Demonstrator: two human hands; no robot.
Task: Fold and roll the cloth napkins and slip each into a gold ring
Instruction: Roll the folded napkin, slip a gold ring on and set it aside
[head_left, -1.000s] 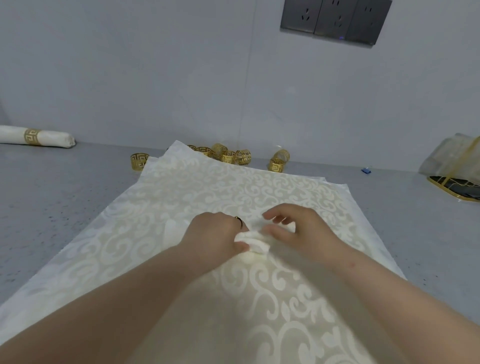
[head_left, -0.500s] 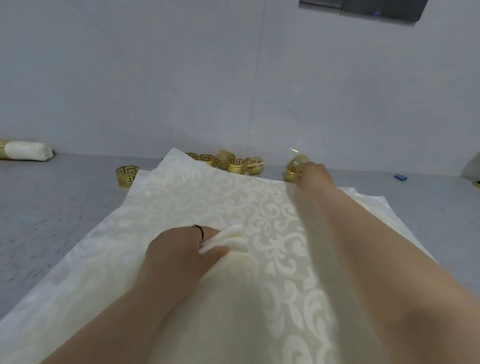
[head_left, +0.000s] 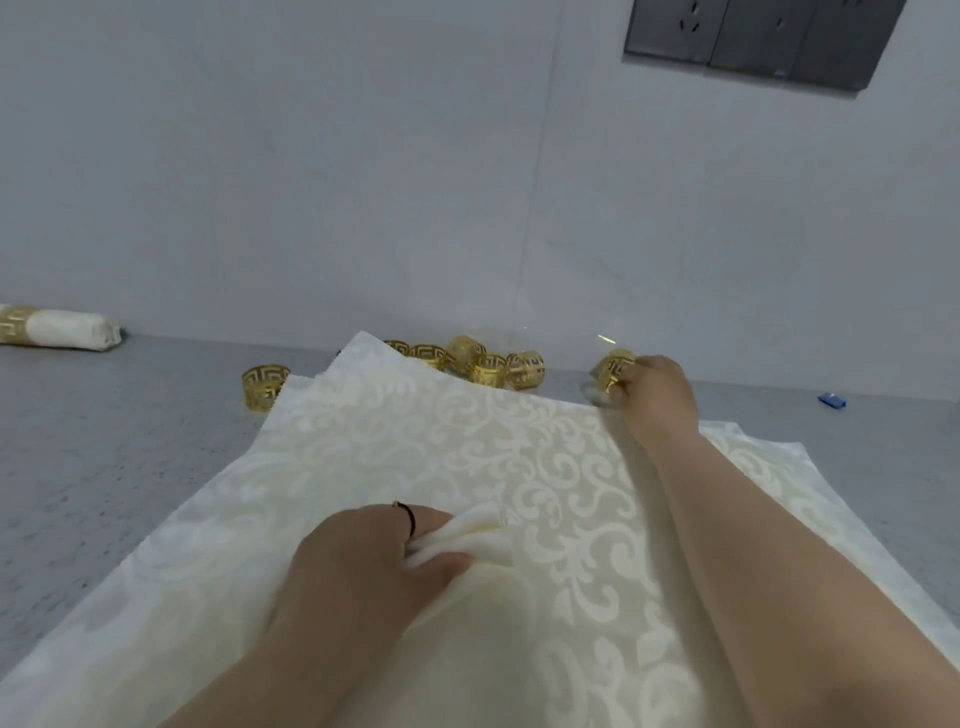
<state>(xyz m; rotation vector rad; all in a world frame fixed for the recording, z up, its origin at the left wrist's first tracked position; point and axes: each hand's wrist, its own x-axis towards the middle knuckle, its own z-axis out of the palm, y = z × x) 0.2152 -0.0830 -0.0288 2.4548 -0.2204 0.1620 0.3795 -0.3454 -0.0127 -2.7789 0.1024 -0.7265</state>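
Left hand (head_left: 363, 561) is pinching the rolled end of a napkin (head_left: 467, 535) between thumb and fingers, pressing it onto the stack of patterned napkins (head_left: 415, 441) lying on the counter (head_left: 104, 441); right hand (head_left: 657, 395) is reaching to the far edge, fingers curling round a gold ring (head_left: 613, 366); more rings (head_left: 488, 361) are sitting just beside it; a finished roll (head_left: 62, 327) is lying far left.

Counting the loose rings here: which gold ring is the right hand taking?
The rightmost gold ring, apart from the cluster of rings behind the cloth; the right hand has its fingers on it, while the others lie untouched.
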